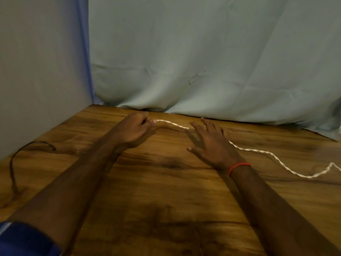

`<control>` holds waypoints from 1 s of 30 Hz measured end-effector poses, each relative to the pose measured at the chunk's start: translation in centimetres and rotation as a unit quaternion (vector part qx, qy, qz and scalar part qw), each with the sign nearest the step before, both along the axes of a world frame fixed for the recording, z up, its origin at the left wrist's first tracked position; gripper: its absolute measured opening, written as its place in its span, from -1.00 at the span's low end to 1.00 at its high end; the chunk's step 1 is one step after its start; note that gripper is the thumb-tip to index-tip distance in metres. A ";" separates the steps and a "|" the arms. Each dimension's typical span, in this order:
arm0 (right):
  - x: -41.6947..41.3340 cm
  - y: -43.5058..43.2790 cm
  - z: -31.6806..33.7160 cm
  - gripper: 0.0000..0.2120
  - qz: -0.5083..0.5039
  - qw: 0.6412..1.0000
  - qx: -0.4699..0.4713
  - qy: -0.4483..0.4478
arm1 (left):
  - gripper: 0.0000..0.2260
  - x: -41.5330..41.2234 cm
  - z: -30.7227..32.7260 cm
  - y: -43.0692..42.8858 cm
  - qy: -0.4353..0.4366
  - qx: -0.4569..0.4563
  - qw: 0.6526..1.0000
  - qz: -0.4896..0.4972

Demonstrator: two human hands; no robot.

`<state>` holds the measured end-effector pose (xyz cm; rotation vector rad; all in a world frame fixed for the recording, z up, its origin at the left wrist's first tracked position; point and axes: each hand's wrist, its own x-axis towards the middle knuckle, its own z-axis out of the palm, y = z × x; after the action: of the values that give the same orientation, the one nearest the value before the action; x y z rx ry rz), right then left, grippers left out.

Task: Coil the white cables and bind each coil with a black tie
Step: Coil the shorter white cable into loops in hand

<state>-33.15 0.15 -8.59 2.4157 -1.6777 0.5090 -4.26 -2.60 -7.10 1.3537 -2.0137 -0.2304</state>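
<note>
A twisted white cable (273, 156) lies uncoiled across the wooden table (166, 191), running from the far middle out past the right edge of the view. My left hand (134, 129) pinches the cable's end between thumb and fingers, lifting it a little. My right hand (210, 143) is flat with fingers spread, palm down over the cable, which passes under it. Whether that hand touches the cable I cannot tell. A black tie (13, 163) lies in a loose curve on the table at the far left, away from both hands.
Pale blue-grey cloth (203, 61) hangs behind the table and along the left side, its folds resting on the far table edge. A red band sits on my right wrist. A blue sleeve (24, 241) shows at the bottom left.
</note>
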 end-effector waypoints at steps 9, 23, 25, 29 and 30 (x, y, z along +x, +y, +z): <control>-0.8 -0.6 0.0 -0.72 0.048 0.993 -0.048 -0.098 | -0.75 -2.4 1.5 0.8 0.358 0.156 0.904 -0.175; 0.9 0.6 0.9 -0.74 0.148 0.974 -0.064 -0.157 | -0.64 -5.1 2.5 2.7 0.687 0.217 0.648 -0.248; 1.9 1.2 1.0 -0.77 0.158 0.982 -0.055 -0.084 | -0.61 -5.9 2.1 2.6 0.667 0.190 0.684 -0.226; 3.9 2.8 1.6 -0.80 0.188 0.981 -0.040 -0.007 | -0.64 -6.9 0.9 2.7 0.560 0.119 0.799 -0.185; 4.3 3.4 1.9 -0.80 0.200 0.979 -0.040 0.005 | -0.66 -7.0 0.7 2.8 0.526 0.098 0.827 -0.170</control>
<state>-28.81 3.53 -6.73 2.6949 -1.1368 0.6004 -11.30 0.19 -6.42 0.6580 -1.2379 -1.1067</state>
